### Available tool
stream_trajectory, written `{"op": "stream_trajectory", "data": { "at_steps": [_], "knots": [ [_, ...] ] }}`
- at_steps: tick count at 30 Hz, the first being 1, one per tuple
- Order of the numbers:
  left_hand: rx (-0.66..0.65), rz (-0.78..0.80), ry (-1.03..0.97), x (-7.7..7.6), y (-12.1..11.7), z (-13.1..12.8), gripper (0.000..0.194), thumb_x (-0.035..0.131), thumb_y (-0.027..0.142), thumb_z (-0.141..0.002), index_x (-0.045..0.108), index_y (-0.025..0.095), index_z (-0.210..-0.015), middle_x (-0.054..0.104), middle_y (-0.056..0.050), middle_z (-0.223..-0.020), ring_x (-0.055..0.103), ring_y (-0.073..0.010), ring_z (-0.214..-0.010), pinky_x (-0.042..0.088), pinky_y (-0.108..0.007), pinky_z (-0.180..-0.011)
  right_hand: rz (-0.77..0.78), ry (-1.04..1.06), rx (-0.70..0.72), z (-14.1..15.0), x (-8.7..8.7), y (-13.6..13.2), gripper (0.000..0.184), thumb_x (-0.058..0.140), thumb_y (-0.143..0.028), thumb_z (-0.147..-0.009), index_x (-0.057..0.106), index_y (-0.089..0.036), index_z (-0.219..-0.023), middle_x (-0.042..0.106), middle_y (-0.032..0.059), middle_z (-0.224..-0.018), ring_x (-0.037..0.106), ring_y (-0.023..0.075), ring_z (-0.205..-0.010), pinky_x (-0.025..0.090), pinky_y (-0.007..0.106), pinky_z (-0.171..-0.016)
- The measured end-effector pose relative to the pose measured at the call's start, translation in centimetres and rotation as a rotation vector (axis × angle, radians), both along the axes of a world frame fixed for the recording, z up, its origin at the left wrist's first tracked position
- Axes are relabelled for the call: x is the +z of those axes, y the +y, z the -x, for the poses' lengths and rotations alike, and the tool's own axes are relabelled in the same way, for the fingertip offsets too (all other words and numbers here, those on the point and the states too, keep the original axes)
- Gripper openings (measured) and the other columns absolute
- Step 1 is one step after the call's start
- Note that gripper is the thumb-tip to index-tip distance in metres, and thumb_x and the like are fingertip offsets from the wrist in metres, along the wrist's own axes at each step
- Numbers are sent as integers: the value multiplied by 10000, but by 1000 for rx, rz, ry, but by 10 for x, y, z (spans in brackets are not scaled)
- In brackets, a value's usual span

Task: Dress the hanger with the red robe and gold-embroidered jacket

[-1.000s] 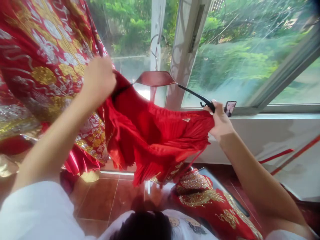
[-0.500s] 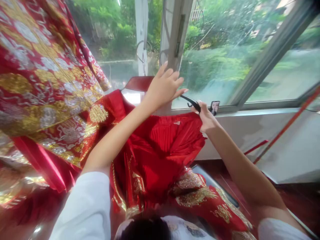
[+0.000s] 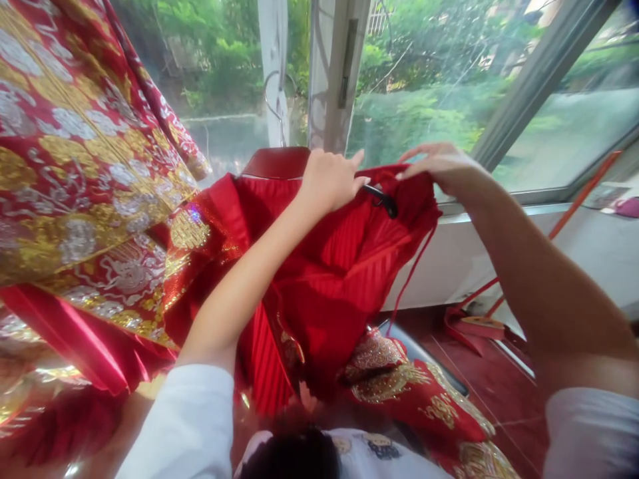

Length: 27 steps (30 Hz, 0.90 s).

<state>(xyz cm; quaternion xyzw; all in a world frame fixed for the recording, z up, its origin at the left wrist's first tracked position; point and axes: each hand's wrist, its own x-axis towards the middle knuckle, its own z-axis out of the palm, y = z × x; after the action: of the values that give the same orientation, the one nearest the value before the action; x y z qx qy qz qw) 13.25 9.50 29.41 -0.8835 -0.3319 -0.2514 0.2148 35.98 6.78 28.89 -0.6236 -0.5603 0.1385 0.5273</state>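
Note:
My left hand point(image 3: 330, 178) is closed around the right arm of a clothes hanger point(image 3: 279, 163), which has a reddish-brown centre and a wire hook. The hanger's black clip end point(image 3: 383, 201) sticks out past my fingers. A red pleated skirt point(image 3: 339, 266) with gold embroidery hangs over the hanger's left side, its waist facing me. My right hand point(image 3: 446, 169) pinches the right end of the skirt's waistband, lifted behind the black end. A thin red cord dangles from that corner.
A red robe point(image 3: 84, 153) with gold and silver embroidery hangs at left. Gold-embroidered red cloth point(image 3: 424, 392) lies below, over a dark flat edge. Behind is a window point(image 3: 424, 113) with a sill. An orange-handled dustpan point(image 3: 469, 326) stands on the tiled floor at right.
My left hand has gone from the skirt's left end across to the hanger's right arm. My right hand has let go of the hanger's end and raised the waistband's right end.

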Motion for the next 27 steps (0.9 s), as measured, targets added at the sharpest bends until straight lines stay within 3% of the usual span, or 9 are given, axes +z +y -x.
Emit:
{"op": "stream_trajectory", "data": {
  "at_steps": [3,5,8,10,13,15,20,24,27],
  "knots": [
    [53,13,-51,1,-2,-2,763,566,424,-910,272,92,-1531,642,-220,-1218,597,-346,-1081,348,-398,-913,-185,-203,-249,33,30,-13,315,727,-81,-652,698,-37,-962,577,19,-670,434,61,-569,358,275,-587],
    [73,12,-68,2,-5,-2,819,574,385,-904,177,87,-1555,509,-245,-1403,579,-352,-1129,357,-397,-929,-305,-476,-397,64,29,-33,292,675,-78,-677,710,-77,-967,603,52,-749,462,98,-637,372,295,-642],
    [81,7,-32,5,-11,0,701,422,188,-938,123,68,-1560,331,-230,-1545,599,-319,-1118,378,-400,-934,-205,-865,-484,112,-9,-63,268,552,-150,-791,699,-138,-1015,615,90,-729,535,198,-687,380,343,-662],
    [74,4,23,8,-17,3,687,334,60,-897,140,61,-1556,364,-209,-1533,618,-297,-1084,391,-413,-930,-89,-996,-382,136,-46,-73,331,430,-112,-860,686,-137,-1069,624,116,-733,571,218,-702,385,328,-641],
    [-1,56,129,17,-20,11,733,406,25,-831,259,134,-1541,547,-136,-1406,600,-272,-1123,387,-403,-959,-102,-978,-292,152,-90,-76,474,371,-97,-892,547,-149,-1329,665,132,-841,610,230,-766,421,319,-656],
    [-76,105,176,24,-17,20,697,496,83,-815,392,207,-1492,643,-84,-1284,578,-263,-1159,369,-394,-987,-110,-847,-328,148,-101,-75,519,403,-160,-903,435,-143,-1420,681,144,-913,625,251,-791,450,342,-668],
    [-30,109,147,30,-6,38,375,514,359,-890,711,244,-1188,732,-95,-1045,559,-293,-1153,323,-427,-1012,-36,-324,-307,107,-66,-78,438,677,-338,-784,570,-186,-1182,647,60,-732,612,250,-669,486,384,-628],
    [48,108,99,28,-6,37,401,422,341,-945,740,178,-1125,724,-145,-1060,561,-300,-1143,333,-411,-969,9,142,-96,67,-16,-68,240,721,-89,-692,622,-211,-873,570,-26,-598,529,141,-510,427,284,-501],
    [83,151,104,32,-9,30,402,423,348,-943,729,192,-1151,713,-134,-1096,586,-299,-1102,367,-399,-910,44,101,-151,49,22,-50,267,708,-10,-687,671,-206,-865,506,-62,-551,454,91,-486,438,283,-544]
  ]
}}
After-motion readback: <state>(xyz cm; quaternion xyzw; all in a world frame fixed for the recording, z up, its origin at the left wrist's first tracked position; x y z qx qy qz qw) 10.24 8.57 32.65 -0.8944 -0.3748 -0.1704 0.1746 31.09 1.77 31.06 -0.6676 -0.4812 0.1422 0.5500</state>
